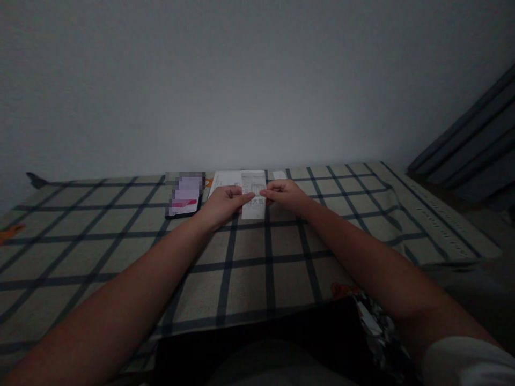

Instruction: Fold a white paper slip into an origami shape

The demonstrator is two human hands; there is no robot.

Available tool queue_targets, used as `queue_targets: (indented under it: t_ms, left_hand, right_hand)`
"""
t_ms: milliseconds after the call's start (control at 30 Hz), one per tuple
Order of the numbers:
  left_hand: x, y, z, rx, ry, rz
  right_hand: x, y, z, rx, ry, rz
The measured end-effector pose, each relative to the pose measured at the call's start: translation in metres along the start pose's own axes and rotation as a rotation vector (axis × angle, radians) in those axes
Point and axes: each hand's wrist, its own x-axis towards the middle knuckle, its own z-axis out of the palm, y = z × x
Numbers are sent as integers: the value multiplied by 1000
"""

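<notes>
Between my two hands is a narrow slip of printed paper [253,210], upright and a little above the table. My left hand [225,205] pinches its left edge, thumb across the front. On the other edge, the thumb and fingertips of my right hand [284,193] are closed. Behind the slip lies a white sheet or booklet [225,178], partly covered by the slip and my left hand. Its exact kind is too dim to make out. A small white piece [279,175] rests just beyond my right hand.
A phone [185,198] with a lit screen lies left of my left hand. A checked cloth [249,279] covers the table, which meets a pale wall [257,86] at the back. A dark curtain [475,128] hangs at the right.
</notes>
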Motion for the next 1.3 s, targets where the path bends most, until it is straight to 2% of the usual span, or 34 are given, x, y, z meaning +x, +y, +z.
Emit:
queue_targets:
  t_ms: [133, 233, 467, 633, 767, 967, 1033, 1167, 1300]
  left_hand:
    - [-1, 4, -2, 79, -37, -1]
    - [-4, 9, 0, 140, -36, -4]
    - [-4, 8, 0, 131, -68, -1]
    - [-6, 11, -1, 194, -93, -32]
    - [-6, 11, 0, 162, -117, -51]
    - [-3, 4, 2, 100, -141, -78]
    - [-3, 3, 3, 25, -125, -49]
    - [-3, 4, 5, -147, -38, 12]
    - [-2, 2, 5, -236, 11, 27]
  right_hand:
    - [1, 1, -1, 109, 25, -7]
    - [2, 1, -2, 91, 49, -10]
    - [5, 6, -1, 164, 80, 19]
    - [5, 7, -1, 122, 143, 4]
    - [4, 6, -1, 139, 147, 9]
    - [0, -2, 1, 1, 189, -57]
    - [-1, -3, 2, 30, 162, -33]
    - [-2, -3, 3, 20, -29, 19]
    - [-3, -5, 2, -121, -24, -49]
